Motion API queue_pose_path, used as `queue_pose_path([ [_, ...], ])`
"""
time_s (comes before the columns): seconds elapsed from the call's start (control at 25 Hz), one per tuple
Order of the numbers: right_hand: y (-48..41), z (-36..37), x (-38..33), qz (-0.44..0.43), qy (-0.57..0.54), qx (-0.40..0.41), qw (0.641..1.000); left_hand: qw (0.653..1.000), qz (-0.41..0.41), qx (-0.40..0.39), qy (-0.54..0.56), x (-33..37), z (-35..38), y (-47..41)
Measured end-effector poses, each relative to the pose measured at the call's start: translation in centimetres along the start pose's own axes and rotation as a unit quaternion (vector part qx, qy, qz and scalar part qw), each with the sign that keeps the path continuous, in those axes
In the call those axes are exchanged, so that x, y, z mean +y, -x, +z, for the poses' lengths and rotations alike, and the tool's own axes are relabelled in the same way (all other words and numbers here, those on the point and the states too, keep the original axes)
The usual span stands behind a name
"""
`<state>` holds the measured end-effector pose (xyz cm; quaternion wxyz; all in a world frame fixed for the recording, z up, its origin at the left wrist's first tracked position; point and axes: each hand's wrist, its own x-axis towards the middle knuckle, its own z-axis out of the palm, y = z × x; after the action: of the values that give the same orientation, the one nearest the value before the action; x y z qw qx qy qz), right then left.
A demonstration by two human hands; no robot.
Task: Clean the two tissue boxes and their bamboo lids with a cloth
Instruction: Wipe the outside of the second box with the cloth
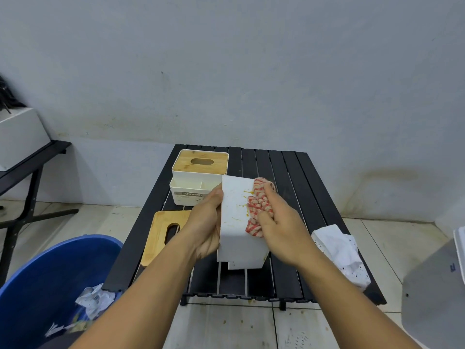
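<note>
You hold the box (236, 222) over the middle of the desk (289, 167), its broad white face turned up toward you; whether its near end touches the slats cannot be told; your left hand (205, 222) grips its left edge, thumb on the face, the other fingers hidden behind it; your right hand (279, 227) presses the red-and-white cloth (259, 205) against the right of that face, its fingers (264, 219) bunched round the cloth; yellow stains (247, 192) streak the face just left of the cloth. Behind the box, at the desk's far left, stands the second box (191, 192) with its lid (186, 161) seated on top; the loose lid (158, 235) lies flat on the desk's left side, partly behind your left forearm. A crumpled white tissue (339, 250) sits at the desk's right edge; a blue bin (37, 285) on the floor at lower left holds crumpled paper (95, 298).
</note>
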<state>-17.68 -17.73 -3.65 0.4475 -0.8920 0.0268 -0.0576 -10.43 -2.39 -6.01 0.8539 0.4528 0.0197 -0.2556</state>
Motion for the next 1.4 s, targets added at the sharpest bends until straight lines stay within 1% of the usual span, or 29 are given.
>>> queue_pose_path([
  [0.12, -1.3, -0.2, -0.8, -0.017, 0.103, -0.016, 0.994, 1.0, -0.012, -0.01, 0.014, 0.0, -0.5, -0.6],
  [0.2, -3.4, -0.5, -0.9, -0.021, 0.15, -0.036, 0.988, 0.999, -0.022, -0.018, 0.029, 0.0, -0.9, -1.2],
  [0.28, -5.6, -0.8, -1.0, -0.061, 0.186, -0.06, 0.979, 0.998, -0.031, -0.027, 0.038, 0.0, -1.1, -1.3],
  [0.36, -7.5, -0.5, -1.2, -0.117, 0.224, -0.102, 0.962, 0.997, -0.033, -0.043, 0.05, 0.1, -1.3, -1.2],
  [0.48, -8.7, 0.0, -1.5, -0.163, 0.255, -0.156, 0.94, 0.995, -0.05, -0.053, 0.073, 0.1, -1.4, -1.1],
  [0.6, -7.7, -0.2, -1.6, -0.188, 0.228, -0.19, 0.936, 0.989, -0.068, -0.067, 0.117, 0.1, -2.1, -1.3],
  [0.72, -5.4, -0.5, -1.5, -0.205, 0.205, -0.189, 0.938, 0.986, -0.065, -0.06, 0.138, -0.1, -3.0, -1.7],
  [0.84, -2.9, -0.5, -1.2, -0.223, 0.177, -0.191, 0.939, 0.987, -0.067, -0.052, 0.134, -0.3, -3.5, -1.9],
  [0.96, -0.9, -0.5, -1.0, -0.224, 0.125, -0.198, 0.946, 0.988, -0.052, -0.049, 0.134, -0.1, -3.4, -1.5],
  [1.24, 2.7, -0.9, -1.8, -0.177, 0.031, -0.215, 0.96, 0.984, -0.049, -0.09, 0.145, 0.2, -3.2, -1.1],
  [1.32, 3.2, -1.2, -2.0, -0.146, -0.023, -0.223, 0.963, 0.985, -0.046, -0.088, 0.14, 0.0, -3.4, -1.2],
  [1.4, 3.2, -1.7, -2.3, -0.13, -0.103, -0.221, 0.961, 0.987, -0.043, -0.076, 0.136, 0.0, -3.4, -1.4],
])
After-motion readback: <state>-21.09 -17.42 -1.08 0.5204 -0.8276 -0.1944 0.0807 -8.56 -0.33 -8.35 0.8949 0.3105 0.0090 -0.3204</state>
